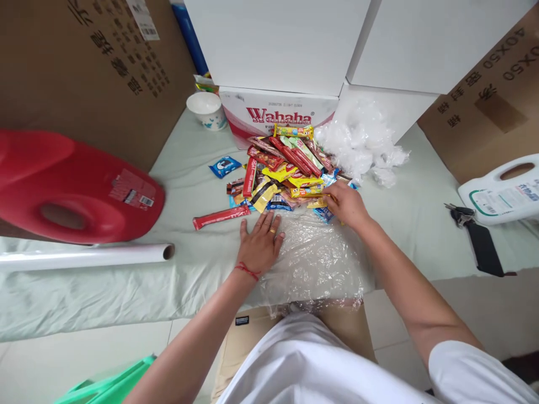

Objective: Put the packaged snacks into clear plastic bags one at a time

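A heap of wrapped snack bars (290, 160) in red, yellow, green and blue lies on the cloth-covered table. My left hand (261, 241) rests palm down in front of the heap with its fingers spread; nothing is in it. It lies at the left edge of a clear plastic sheet or bag (318, 258). At the heap's right side, my right hand (348, 203) has its fingers closed at the right end of a yellow snack bar (306, 192); the fingertips are partly hidden. Left of the heap are a long red bar (221, 216) and a small blue packet (224, 166).
Behind the heap stand a Wahaha carton (278, 112), white boxes (278, 45) and crumpled clear plastic (362, 137). A paper cup (206, 109), red jug (80, 188) and white roll (84, 257) are at left. Keys (461, 216) and a white bottle (505, 191) lie right.
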`<action>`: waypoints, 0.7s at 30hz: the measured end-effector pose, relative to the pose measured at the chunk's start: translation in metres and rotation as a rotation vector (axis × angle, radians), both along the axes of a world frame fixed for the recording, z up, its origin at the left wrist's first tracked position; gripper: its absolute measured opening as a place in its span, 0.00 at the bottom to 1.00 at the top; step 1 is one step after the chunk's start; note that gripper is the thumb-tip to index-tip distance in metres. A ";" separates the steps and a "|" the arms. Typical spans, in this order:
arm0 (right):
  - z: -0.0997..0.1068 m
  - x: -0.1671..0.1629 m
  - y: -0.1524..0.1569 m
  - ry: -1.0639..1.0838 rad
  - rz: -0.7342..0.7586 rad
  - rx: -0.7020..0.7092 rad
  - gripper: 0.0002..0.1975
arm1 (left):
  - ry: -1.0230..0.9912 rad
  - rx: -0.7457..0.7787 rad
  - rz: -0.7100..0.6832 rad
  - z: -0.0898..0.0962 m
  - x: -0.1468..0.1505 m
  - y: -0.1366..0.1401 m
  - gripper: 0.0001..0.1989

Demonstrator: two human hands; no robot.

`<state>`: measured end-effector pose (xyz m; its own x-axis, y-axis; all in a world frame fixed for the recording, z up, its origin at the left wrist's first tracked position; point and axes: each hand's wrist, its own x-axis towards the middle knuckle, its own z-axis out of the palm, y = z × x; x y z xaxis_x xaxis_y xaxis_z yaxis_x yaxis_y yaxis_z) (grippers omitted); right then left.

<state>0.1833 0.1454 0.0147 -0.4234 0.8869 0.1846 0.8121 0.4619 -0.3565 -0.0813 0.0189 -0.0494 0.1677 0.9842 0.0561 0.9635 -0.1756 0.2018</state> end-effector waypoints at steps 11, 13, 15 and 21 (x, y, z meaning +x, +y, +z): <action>0.016 -0.017 0.029 -0.181 0.155 0.098 0.15 | -0.041 -0.015 0.007 0.002 0.000 0.000 0.28; 0.018 -0.017 0.033 -0.074 0.158 0.142 0.14 | -0.048 -0.013 0.013 0.003 0.000 0.000 0.28; 0.022 -0.024 0.038 0.028 0.185 0.156 0.13 | -0.049 -0.014 0.013 0.003 0.000 0.000 0.28; 0.033 -0.047 0.067 0.261 -0.192 0.255 0.10 | -0.043 -0.017 0.011 0.002 0.000 0.000 0.29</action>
